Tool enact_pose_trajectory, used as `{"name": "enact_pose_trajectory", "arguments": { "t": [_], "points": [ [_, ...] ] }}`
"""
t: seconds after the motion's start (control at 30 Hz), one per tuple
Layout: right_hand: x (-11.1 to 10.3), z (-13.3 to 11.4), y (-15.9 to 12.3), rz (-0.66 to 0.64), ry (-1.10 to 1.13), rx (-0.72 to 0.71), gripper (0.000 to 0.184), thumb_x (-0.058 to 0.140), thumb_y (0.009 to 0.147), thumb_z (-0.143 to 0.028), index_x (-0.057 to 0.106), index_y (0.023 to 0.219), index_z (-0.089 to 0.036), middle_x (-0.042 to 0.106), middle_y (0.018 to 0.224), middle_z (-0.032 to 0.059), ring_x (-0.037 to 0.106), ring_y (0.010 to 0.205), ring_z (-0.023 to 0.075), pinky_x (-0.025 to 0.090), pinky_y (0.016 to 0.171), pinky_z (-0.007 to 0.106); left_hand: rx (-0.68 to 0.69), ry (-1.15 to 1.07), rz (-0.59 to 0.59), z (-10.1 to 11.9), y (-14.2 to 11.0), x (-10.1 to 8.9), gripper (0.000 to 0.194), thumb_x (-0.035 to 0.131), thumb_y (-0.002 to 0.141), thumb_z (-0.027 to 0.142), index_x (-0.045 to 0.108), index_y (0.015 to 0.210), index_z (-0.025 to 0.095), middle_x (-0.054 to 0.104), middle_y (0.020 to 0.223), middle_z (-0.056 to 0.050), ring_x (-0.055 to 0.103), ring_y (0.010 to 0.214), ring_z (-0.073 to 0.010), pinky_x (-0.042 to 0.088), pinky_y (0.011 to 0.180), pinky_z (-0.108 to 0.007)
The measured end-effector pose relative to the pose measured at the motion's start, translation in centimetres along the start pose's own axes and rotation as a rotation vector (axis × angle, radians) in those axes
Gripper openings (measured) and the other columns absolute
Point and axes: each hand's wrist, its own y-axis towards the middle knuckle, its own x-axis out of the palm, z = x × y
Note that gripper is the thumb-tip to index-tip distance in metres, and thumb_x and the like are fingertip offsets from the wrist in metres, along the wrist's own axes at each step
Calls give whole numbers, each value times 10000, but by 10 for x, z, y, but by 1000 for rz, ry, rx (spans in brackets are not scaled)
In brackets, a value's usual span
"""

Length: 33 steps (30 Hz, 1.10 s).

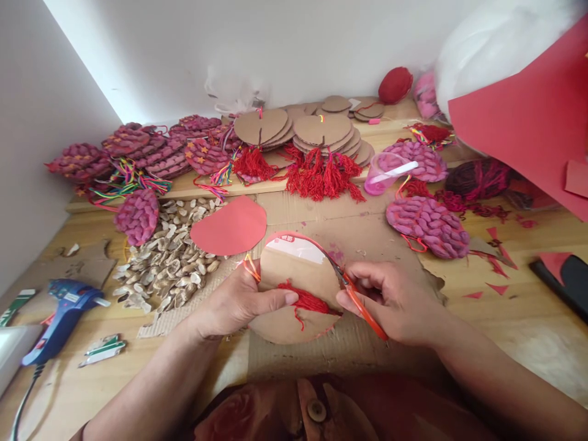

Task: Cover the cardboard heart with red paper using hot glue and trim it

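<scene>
My left hand (241,303) grips a round cardboard disc (294,272), its thumb lying over the front beside a red yarn tassel (312,301). A rim of red paper shows along the disc's upper edge, and a white printed strip is on its face. My right hand (395,303) is closed around orange-handled scissors (362,306), whose dark blades run along the disc's upper right edge. Whether the blades are parted cannot be made out. Below the tassel, more cardboard reaches towards me. Just beyond my left hand lies a piece of red paper (229,226).
Peanut shells (172,269) lie left, near a blue glue gun (62,318). Stacked cardboard discs (324,130) with red tassels stand on the back ledge. Pink shell-covered discs (427,226) are on both sides. A pink cup (379,174) and red paper scraps (498,288) lie right.
</scene>
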Motion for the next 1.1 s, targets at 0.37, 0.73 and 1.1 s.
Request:
{"name": "enact_pose_trajectory", "arguments": {
  "t": [0.37, 0.73, 1.1],
  "points": [
    [-3, 3, -1, -10, -83, -7, 430, 726, 858, -393, 394, 651, -213, 316, 568, -80, 261, 543, 86, 188, 481, 253, -14, -2, 12, 4, 1, -1, 403, 815, 789, 316, 757, 1173, 212, 793, 1066, -80, 742, 1024, -299, 582, 946, -428],
    [-4, 7, -3, -30, -125, -11, 431, 710, 864, -404, 385, 658, -209, 320, 582, -77, 270, 555, 85, 196, 483, 238, -28, 4, -97, 3, 2, -6, 449, 798, 827, 264, 704, 1258, 180, 751, 1213, -83, 710, 1093, -265, 536, 1020, -399],
    [-5, 6, -3, -47, -136, -18, 411, 730, 852, -374, 411, 655, -205, 331, 566, -86, 272, 538, 80, 197, 473, 239, -123, 6, -194, 4, 1, -8, 487, 774, 850, 257, 654, 1317, 185, 763, 1160, -76, 702, 1089, -260, 524, 1008, -398]
  ]
}}
